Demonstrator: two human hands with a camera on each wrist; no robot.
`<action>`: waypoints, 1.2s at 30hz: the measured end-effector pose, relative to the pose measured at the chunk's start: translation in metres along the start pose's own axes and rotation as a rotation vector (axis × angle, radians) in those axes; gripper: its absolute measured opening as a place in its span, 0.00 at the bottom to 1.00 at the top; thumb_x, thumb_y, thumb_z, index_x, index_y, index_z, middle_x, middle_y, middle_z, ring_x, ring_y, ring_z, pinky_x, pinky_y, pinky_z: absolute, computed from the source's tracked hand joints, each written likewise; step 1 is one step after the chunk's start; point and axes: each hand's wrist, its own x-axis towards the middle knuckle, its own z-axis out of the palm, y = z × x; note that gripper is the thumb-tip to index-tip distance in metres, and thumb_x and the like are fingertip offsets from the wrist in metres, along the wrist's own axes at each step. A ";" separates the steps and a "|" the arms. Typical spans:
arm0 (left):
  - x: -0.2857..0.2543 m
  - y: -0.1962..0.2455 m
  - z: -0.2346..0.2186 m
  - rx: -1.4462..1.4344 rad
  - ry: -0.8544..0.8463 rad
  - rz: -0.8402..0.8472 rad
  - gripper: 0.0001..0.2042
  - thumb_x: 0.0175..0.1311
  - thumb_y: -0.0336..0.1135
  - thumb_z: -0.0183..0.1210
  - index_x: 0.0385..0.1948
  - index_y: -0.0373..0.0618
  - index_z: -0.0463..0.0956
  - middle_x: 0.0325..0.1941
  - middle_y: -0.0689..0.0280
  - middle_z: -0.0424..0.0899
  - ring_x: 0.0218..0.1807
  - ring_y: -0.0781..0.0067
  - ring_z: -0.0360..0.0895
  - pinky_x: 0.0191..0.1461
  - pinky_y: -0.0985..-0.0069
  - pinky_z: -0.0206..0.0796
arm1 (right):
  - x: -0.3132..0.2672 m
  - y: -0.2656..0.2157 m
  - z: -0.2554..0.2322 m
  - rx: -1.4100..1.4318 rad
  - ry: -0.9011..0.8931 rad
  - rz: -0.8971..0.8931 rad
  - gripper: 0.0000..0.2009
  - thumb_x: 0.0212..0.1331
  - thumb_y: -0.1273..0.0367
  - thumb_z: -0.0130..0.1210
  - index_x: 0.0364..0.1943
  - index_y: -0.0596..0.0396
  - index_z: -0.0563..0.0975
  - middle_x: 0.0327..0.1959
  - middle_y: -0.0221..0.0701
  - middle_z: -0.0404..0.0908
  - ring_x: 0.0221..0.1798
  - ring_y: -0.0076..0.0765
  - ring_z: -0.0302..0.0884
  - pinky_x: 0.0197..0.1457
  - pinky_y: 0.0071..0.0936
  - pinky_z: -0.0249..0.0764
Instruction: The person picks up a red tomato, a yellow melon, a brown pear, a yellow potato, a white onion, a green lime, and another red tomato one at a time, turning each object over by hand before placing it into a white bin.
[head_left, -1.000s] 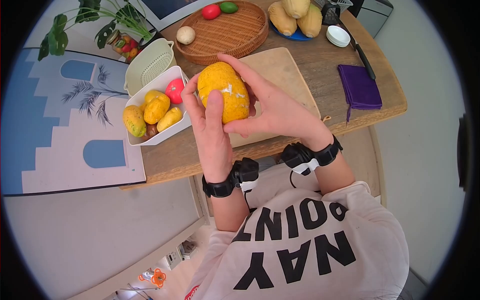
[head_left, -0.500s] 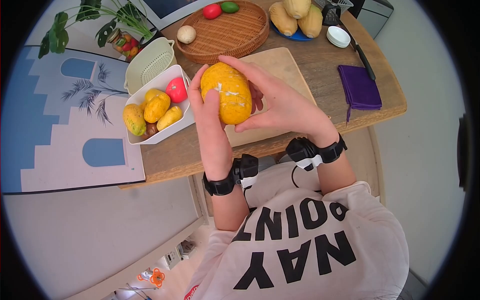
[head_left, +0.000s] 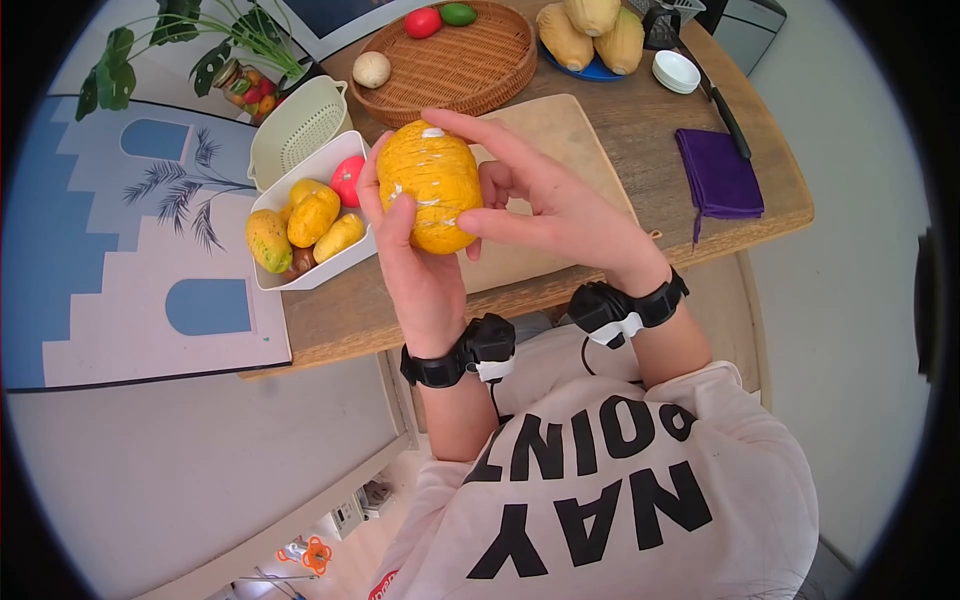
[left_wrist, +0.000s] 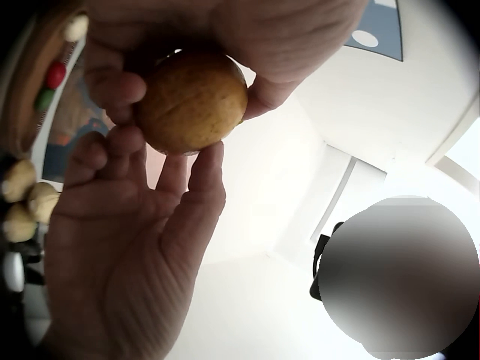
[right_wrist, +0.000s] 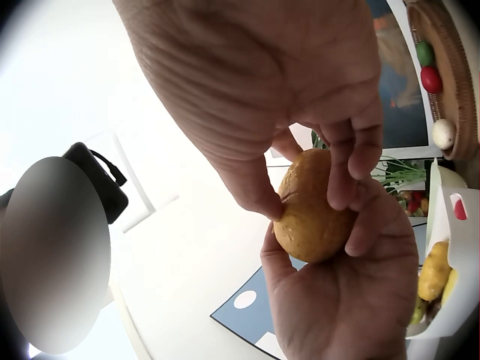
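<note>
A yellow oval fruit (head_left: 428, 185) with white streaks across its skin, somewhat like a small melon, is held up over the cutting board (head_left: 560, 140). My left hand (head_left: 420, 285) grips it from the left and below, thumb on the near face. From the right, my right hand (head_left: 575, 215) has its thumb against the fruit's lower right side and a forefinger over the top. In the right wrist view, the right thumb and fingers stand on opposite sides of the fruit (right_wrist: 307, 217). The left wrist view shows the fruit (left_wrist: 195, 105) between both hands.
On the left, a white bin (head_left: 335, 268) holds several yellow fruits and a red one beside a pale green colander (head_left: 300, 130). Behind lies a wicker tray (head_left: 460, 70). On the right are a purple cloth (head_left: 718, 175), a knife (head_left: 730, 120) and white bowls (head_left: 677, 72).
The fruit has turned in the hands, so its white streaks now lie elsewhere, and it has moved slightly left. My right thumb has come onto its near right side.
</note>
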 end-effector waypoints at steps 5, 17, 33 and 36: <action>0.001 0.002 -0.003 0.006 -0.004 -0.019 0.24 0.73 0.54 0.39 0.64 0.53 0.63 0.57 0.67 0.74 0.51 0.74 0.76 0.29 0.80 0.66 | 0.002 0.006 0.002 0.030 -0.003 -0.034 0.34 0.60 0.70 0.60 0.71 0.47 0.59 0.54 0.32 0.67 0.36 0.22 0.70 0.42 0.20 0.72; -0.003 0.003 0.004 0.136 -0.136 -0.006 0.27 0.73 0.52 0.46 0.68 0.50 0.55 0.62 0.61 0.69 0.60 0.66 0.71 0.53 0.72 0.69 | 0.005 -0.001 0.007 0.173 0.155 0.048 0.27 0.63 0.65 0.60 0.65 0.50 0.62 0.56 0.34 0.68 0.45 0.26 0.75 0.45 0.24 0.75; -0.001 0.008 0.002 0.034 -0.218 -0.114 0.33 0.61 0.30 0.58 0.69 0.48 0.55 0.62 0.61 0.66 0.57 0.65 0.72 0.45 0.65 0.77 | 0.003 -0.002 0.003 0.157 0.277 0.029 0.15 0.69 0.62 0.53 0.55 0.51 0.70 0.46 0.20 0.74 0.38 0.08 0.71 0.29 0.11 0.59; 0.000 0.005 -0.004 0.321 -0.236 -0.004 0.34 0.56 0.27 0.60 0.67 0.47 0.57 0.60 0.61 0.68 0.57 0.66 0.73 0.45 0.69 0.78 | 0.004 0.000 0.005 0.100 0.311 0.025 0.13 0.69 0.61 0.53 0.51 0.50 0.73 0.40 0.17 0.74 0.34 0.07 0.68 0.28 0.10 0.57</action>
